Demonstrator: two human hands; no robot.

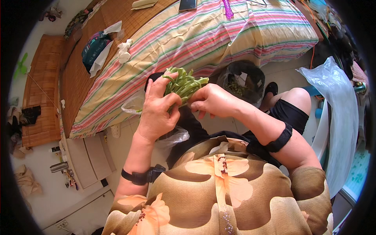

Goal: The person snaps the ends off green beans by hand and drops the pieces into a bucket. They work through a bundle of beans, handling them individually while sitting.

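Observation:
A bunch of green bean pods or similar green stems [185, 85] is gripped in my left hand [160, 108], above my lap. My right hand [213, 101] is at the right end of the bunch, its thumb and fingers bent close together by the stem ends; whether it pinches one is hidden. Below and behind my left hand, a clear plastic bag [176, 137] lies by my leg, with another part of clear plastic [132, 105] left of the hand.
A bed with a striped sheet [188, 44] stands ahead, bearing a phone [188, 4], crumpled tissue [124, 51] and a dark packet [95, 50]. A lined waste bin [255, 79] holding green scraps stands on the floor beside it. A long plastic bag [340, 108] hangs at right.

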